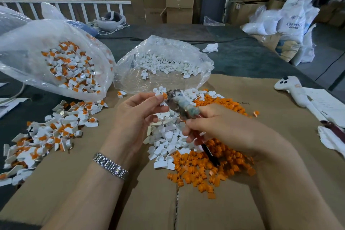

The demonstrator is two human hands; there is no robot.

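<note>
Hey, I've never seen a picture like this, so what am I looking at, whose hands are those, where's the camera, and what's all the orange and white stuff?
No machine here: these are a person's two bare hands, seen from a camera worn on the head, looking forward and down. The left hand pinches a small white piece with an orange plug at its fingertips. The right hand grips a tool with a metal tip and a wrapped shaft, held up to that piece. On the cardboard sheet lie a pile of white pieces, a pile of orange plugs and, at its left edge, a heap of joined white-and-orange pieces. Behind stand a clear bag of joined pieces and a clear bag of white pieces.
</note>
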